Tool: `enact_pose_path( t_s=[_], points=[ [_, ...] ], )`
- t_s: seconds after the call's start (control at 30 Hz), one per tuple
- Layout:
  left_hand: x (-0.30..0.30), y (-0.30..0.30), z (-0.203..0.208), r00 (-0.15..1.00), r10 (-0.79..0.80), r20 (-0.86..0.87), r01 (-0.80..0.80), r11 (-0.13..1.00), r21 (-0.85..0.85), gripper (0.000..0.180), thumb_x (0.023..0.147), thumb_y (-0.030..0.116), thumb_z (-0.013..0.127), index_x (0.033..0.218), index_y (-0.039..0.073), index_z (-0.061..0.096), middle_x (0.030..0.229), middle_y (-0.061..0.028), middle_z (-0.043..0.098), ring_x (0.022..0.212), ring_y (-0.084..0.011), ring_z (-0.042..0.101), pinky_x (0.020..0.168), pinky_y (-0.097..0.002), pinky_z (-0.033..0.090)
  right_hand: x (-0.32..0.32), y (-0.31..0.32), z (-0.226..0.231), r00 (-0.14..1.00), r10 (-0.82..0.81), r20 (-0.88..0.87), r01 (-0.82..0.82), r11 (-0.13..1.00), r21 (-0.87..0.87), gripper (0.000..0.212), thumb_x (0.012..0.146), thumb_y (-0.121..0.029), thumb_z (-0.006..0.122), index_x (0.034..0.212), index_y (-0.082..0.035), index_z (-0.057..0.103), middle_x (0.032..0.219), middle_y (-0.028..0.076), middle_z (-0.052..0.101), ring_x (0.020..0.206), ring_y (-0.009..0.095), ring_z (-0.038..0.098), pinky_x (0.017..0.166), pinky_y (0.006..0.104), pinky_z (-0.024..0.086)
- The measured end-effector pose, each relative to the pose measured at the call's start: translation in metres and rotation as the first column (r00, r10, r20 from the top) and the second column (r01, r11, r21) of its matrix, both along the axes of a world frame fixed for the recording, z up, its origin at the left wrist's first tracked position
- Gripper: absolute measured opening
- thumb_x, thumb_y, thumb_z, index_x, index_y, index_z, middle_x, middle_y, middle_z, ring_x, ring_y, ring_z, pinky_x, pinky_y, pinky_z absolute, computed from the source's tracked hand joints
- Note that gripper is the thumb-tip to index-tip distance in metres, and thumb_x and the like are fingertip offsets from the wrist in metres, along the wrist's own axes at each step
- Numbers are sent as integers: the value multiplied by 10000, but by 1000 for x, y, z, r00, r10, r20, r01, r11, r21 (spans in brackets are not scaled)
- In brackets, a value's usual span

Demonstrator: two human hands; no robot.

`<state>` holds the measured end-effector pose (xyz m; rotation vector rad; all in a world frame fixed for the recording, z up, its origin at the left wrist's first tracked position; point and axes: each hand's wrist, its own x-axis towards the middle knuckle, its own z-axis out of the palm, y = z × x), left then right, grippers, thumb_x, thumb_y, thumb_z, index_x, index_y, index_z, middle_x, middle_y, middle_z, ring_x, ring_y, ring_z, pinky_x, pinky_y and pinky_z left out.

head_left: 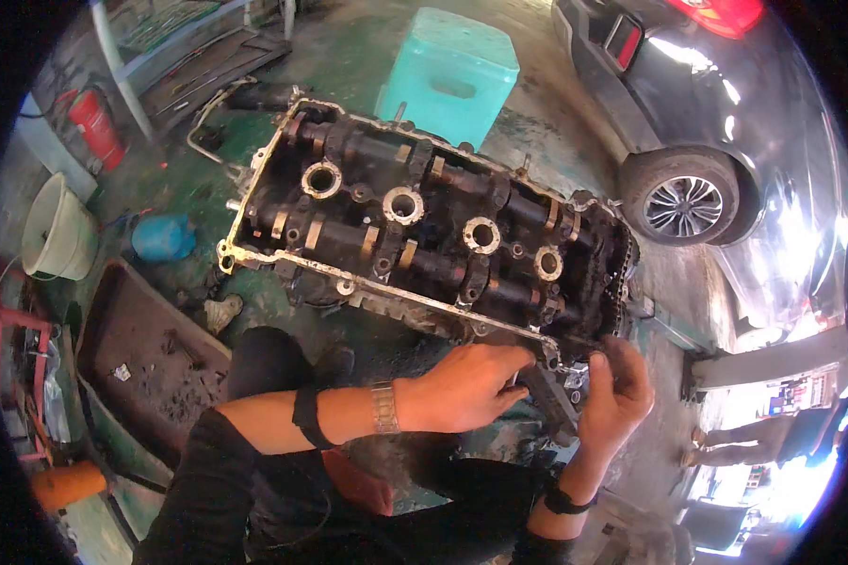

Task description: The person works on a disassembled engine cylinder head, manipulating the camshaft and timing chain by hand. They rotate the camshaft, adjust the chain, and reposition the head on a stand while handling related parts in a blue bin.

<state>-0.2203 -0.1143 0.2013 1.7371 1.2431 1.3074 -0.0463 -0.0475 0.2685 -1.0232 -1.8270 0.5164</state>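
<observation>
An engine lies across the view with its top uncovered. Camshafts, several round spark plug tubes and a pale gasket rim show, all dark with oil. A timing chain runs down its right end. My left hand, below a metal watch, is curled closed by the near edge toward that end. Whatever its fingers hold is hidden. My right hand is at the near right corner, thumb and forefinger pinched together against the engine's edge. What lies between them is too dark to make out.
Behind the engine stands a teal plastic stool. A dark car is parked at the right, and a person stands beyond. An oily tray, a pale bucket, a blue container and a fire extinguisher are at the left.
</observation>
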Motion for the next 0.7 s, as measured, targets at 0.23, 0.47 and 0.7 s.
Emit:
enact_pose_path(
  t_s=[0.23,0.47,0.7],
  points=[
    [-2,-1,6,991,-46,-129,14,972,-233,393,855,172,709,1116,-38,503,855,-248,669,843,-454,654,738,-529,519,-33,-9,2,994,109,11,-108,994,-35,210,815,50,716,1023,59,689,870,103,711,742,119,620,678,259,508],
    [-12,-7,0,951,-70,-303,28,990,-142,358,860,210,717,1056,-43,557,863,-231,690,848,-424,680,745,-521,528,-68,-1,8,960,251,126,-231,961,-155,209,843,2,733,1037,61,678,884,116,710,740,116,611,678,256,494],
    [-18,-7,3,933,-147,-328,84,977,-198,361,864,249,710,1039,-43,589,874,-226,698,873,-406,691,772,-497,534,-84,-4,7,941,302,152,-273,944,-186,201,858,-3,720,1042,65,675,900,117,714,781,123,629,721,265,511]
  ],
)
